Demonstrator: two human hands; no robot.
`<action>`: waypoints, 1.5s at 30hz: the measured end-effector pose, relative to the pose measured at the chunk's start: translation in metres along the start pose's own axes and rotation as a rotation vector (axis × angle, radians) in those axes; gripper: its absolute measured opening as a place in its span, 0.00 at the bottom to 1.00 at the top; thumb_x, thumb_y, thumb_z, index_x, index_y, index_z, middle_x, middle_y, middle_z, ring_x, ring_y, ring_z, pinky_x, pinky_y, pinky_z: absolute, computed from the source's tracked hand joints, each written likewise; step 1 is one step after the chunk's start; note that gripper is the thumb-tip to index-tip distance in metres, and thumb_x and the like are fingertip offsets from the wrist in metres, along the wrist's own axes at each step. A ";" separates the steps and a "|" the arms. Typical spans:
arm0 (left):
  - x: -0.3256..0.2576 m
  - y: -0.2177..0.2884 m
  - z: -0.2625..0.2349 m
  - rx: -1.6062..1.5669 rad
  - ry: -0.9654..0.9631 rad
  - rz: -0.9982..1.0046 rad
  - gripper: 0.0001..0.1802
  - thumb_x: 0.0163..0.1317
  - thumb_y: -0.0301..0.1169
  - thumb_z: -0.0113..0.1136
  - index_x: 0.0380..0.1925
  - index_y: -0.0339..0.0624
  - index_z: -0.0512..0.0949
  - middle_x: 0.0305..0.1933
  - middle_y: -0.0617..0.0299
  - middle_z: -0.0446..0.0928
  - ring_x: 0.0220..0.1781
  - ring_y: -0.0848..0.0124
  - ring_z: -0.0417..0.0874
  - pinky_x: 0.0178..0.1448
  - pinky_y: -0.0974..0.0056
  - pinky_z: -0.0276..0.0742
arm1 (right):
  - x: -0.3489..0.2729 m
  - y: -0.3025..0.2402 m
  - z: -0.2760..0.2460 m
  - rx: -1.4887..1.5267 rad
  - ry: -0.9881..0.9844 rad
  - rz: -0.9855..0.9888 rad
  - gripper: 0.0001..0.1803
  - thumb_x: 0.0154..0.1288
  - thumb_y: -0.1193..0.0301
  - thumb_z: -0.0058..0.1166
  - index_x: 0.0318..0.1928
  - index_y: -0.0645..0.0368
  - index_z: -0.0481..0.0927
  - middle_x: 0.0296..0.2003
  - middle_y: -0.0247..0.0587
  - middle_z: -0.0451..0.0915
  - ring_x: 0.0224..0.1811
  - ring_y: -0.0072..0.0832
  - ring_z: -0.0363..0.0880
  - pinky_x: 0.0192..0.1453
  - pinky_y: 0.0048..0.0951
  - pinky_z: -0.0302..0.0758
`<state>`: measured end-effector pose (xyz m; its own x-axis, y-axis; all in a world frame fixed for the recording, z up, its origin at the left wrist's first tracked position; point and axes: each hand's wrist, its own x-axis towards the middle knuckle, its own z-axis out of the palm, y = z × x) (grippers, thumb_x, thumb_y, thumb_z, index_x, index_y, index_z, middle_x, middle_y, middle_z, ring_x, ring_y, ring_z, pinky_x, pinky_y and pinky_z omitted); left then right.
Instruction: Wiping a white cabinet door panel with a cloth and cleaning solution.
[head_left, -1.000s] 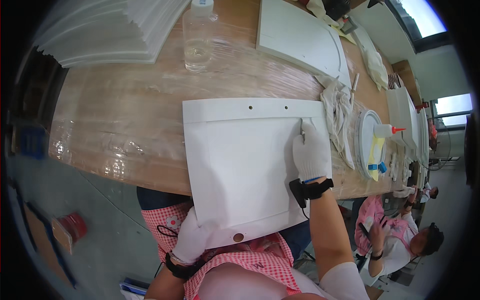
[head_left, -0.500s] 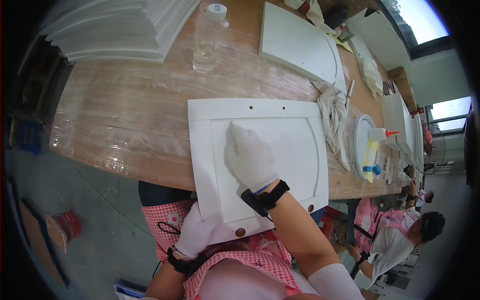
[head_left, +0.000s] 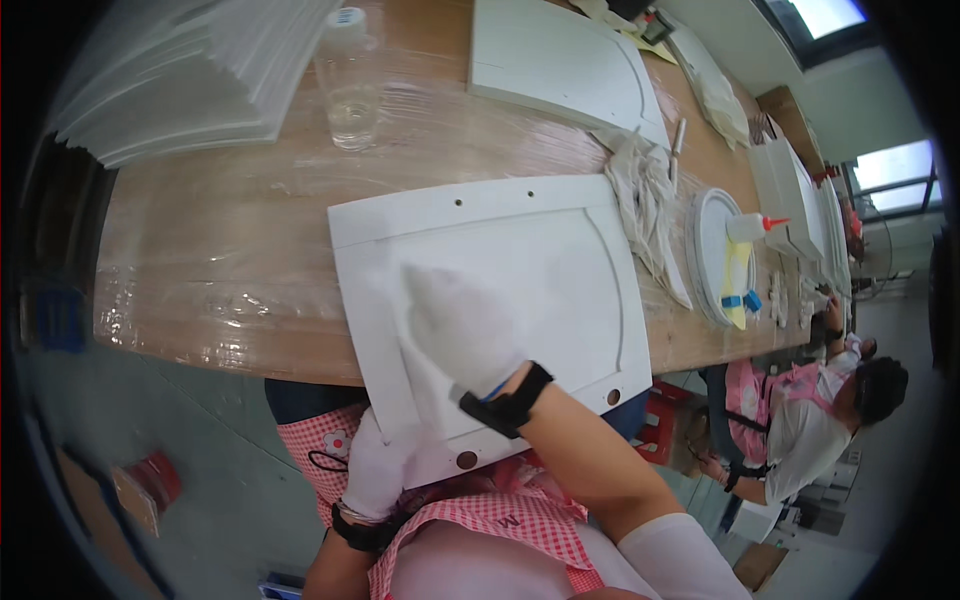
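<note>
A white panel with a recessed middle and a curved inner edge lies in front of me, overhanging the table's near edge. Small holes pierce its far border, and two larger round holes sit along its near border. My left hand, in a white glove, is closed on the panel's near left corner; the glove partly hides that corner. Over the left part of the recess is my right hand, also in a white glove and blurred by motion. Its fingers look curled together against the surface; whatever they hold, if anything, is hidden.
A clear bottle stands beyond the panel, near stacked white sheets. Another white panel lies farther back. Rightward are a crumpled cloth, a round lid and a red-tipped glue bottle. A co-worker sits at right.
My right hand has moved slightly down the recess toward me and is now blurred. My left hand keeps its hold on the corner. The whole view has shifted and the panel appears slightly turned.
</note>
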<state>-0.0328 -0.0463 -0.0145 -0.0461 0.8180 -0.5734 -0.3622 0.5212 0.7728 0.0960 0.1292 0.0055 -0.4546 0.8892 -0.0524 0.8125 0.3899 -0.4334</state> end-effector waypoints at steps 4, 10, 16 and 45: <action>0.011 0.008 -0.006 0.139 0.092 0.094 0.17 0.71 0.26 0.61 0.57 0.33 0.73 0.52 0.59 0.81 0.50 0.72 0.81 0.55 0.64 0.81 | -0.041 -0.002 -0.019 0.302 0.096 -0.058 0.22 0.72 0.69 0.56 0.64 0.58 0.80 0.51 0.53 0.86 0.51 0.49 0.86 0.54 0.44 0.82; 0.020 0.001 -0.035 0.189 0.143 0.201 0.22 0.76 0.35 0.61 0.61 0.31 0.72 0.57 0.58 0.80 0.58 0.69 0.80 0.64 0.61 0.77 | -0.163 0.108 -0.084 0.130 0.363 0.492 0.15 0.71 0.70 0.61 0.55 0.59 0.85 0.44 0.55 0.87 0.46 0.47 0.89 0.49 0.40 0.84; 0.024 0.004 -0.026 0.108 0.200 0.212 0.19 0.75 0.34 0.62 0.58 0.32 0.74 0.54 0.61 0.80 0.53 0.72 0.80 0.60 0.63 0.78 | -0.204 0.145 -0.069 -0.113 0.537 0.448 0.15 0.70 0.73 0.59 0.55 0.60 0.84 0.47 0.53 0.87 0.49 0.51 0.87 0.54 0.41 0.83; 0.032 0.003 -0.023 0.154 0.226 0.236 0.24 0.77 0.34 0.57 0.66 0.29 0.72 0.62 0.53 0.80 0.60 0.65 0.81 0.67 0.58 0.76 | -0.259 0.166 -0.060 -0.104 0.591 0.472 0.22 0.66 0.75 0.61 0.61 0.52 0.82 0.34 0.45 0.80 0.34 0.48 0.83 0.36 0.45 0.80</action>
<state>-0.0573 -0.0239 -0.0366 -0.3230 0.8546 -0.4067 -0.1731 0.3691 0.9131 0.3706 -0.0219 0.0008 0.1965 0.9360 0.2922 0.9158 -0.0688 -0.3957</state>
